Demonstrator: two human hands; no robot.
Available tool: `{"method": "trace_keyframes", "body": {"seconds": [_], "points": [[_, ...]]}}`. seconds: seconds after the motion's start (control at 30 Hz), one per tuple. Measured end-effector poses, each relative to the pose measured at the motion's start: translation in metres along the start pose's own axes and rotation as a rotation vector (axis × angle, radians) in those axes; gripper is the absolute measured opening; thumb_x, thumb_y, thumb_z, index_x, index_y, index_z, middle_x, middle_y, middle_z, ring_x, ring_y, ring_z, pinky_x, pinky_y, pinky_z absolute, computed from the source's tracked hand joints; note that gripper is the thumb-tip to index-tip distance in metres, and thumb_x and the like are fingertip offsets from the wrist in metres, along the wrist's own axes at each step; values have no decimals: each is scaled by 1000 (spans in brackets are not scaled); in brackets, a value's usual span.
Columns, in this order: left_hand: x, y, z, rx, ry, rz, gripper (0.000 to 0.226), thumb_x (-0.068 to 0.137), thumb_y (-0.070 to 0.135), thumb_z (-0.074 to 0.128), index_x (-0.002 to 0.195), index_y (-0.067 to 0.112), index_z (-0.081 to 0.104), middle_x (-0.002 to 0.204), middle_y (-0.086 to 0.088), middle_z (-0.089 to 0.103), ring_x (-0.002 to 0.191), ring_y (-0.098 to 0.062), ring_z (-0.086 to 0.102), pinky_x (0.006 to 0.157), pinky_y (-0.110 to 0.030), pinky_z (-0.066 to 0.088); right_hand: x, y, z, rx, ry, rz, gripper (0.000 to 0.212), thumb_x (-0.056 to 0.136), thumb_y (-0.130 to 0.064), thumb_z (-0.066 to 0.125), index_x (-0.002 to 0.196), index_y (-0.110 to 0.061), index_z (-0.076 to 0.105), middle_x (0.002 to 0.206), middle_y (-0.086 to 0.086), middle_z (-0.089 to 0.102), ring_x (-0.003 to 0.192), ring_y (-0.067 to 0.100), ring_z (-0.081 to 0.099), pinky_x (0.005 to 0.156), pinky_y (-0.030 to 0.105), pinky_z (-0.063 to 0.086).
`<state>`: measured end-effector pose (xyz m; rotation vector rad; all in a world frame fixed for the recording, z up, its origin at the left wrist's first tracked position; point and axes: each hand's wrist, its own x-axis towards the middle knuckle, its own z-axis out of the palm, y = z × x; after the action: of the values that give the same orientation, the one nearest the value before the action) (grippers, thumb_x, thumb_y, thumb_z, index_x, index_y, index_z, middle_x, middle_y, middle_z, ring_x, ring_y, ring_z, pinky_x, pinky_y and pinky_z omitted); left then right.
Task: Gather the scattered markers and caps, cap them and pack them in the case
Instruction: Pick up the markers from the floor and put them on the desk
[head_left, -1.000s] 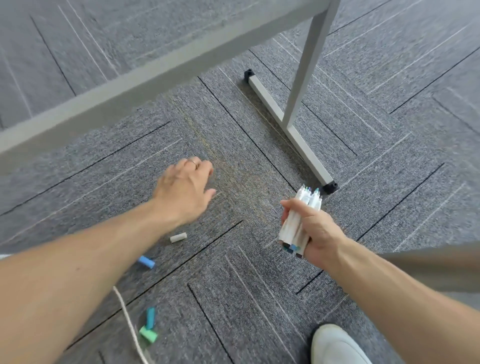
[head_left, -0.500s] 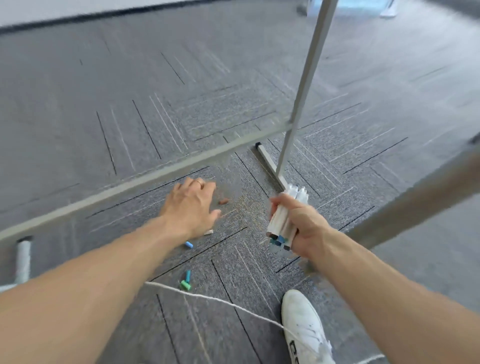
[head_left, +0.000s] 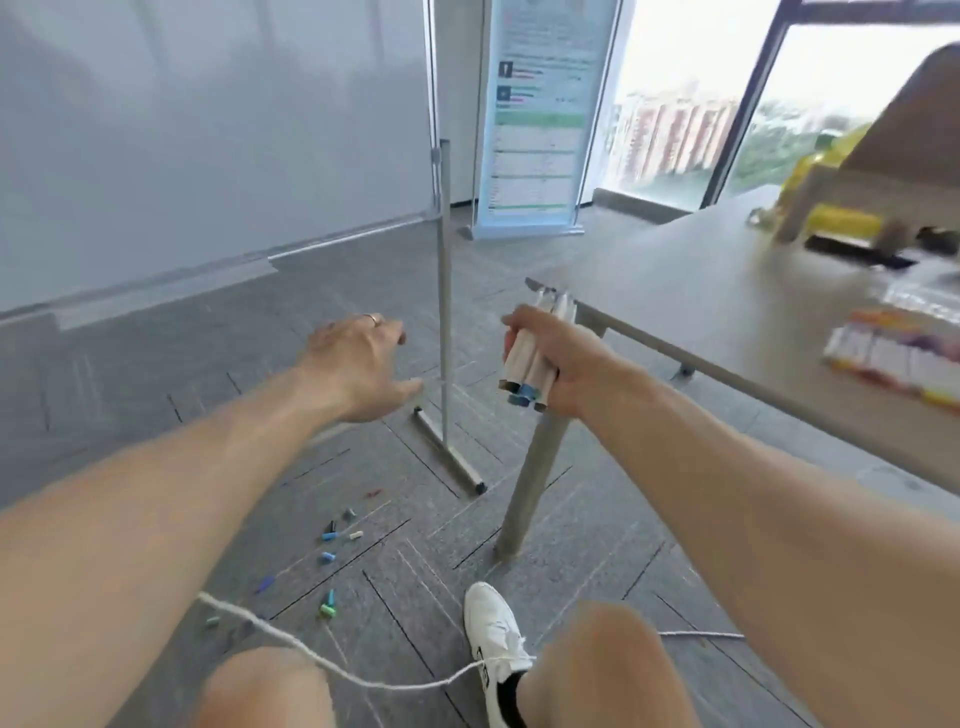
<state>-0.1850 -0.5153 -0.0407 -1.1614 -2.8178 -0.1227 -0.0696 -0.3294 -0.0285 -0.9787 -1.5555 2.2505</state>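
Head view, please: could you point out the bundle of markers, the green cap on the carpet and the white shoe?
bundle of markers (head_left: 524, 364): head view, middle of the white barrels.
green cap (head_left: 326, 611): head view, its bright green end.
white shoe (head_left: 491, 618): head view, top of the toe.

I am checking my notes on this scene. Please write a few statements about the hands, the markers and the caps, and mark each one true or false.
1. The right hand grips a bundle of markers. True.
2. The left hand holds a cap. False: it holds nothing.
3. Loose caps lie on the carpet. True.
4. The colourful pack lies on the floor. False: it lies on the table, at the right.
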Motion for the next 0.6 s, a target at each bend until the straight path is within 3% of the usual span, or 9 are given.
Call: {"method": "trace_keyframes", "body": {"seconds": [0.27, 0.37, 0.53, 0.6], "points": [[-8, 104, -124, 57, 130, 202, 66, 90, 64, 59, 142, 23, 50, 145, -4, 56, 130, -26, 54, 108, -42, 43, -124, -113, -75, 63, 95, -210, 12, 91, -14, 74, 87, -13, 63, 66, 0, 65, 57, 11, 60, 44, 24, 53], [2, 156, -138, 56, 139, 302, 67, 89, 66, 59, 142, 26, 50, 143, -4, 57, 128, -26, 54, 108, -43, 44, -150, -138, -127, 68, 178, -272, 17, 91, -18, 73, 79, -16, 62, 55, -4, 64, 53, 10, 57, 48, 22, 53], [32, 259, -131, 65, 109, 459, 64, 89, 65, 60, 141, 28, 49, 142, -3, 57, 128, -26, 54, 107, -43, 42, -172, -153, -238, 125, 311, -341, 14, 92, -17, 72, 85, -15, 60, 54, -3, 63, 52, 10, 58, 57, 27, 52], [45, 306, -124, 58, 86, 511, 64, 90, 65, 60, 141, 28, 48, 143, -2, 56, 130, -26, 52, 109, -43, 42, -181, -153, -286, 139, 394, -368, 14, 94, -13, 70, 84, -13, 60, 56, -1, 60, 51, 10, 56, 52, 28, 53]]}}
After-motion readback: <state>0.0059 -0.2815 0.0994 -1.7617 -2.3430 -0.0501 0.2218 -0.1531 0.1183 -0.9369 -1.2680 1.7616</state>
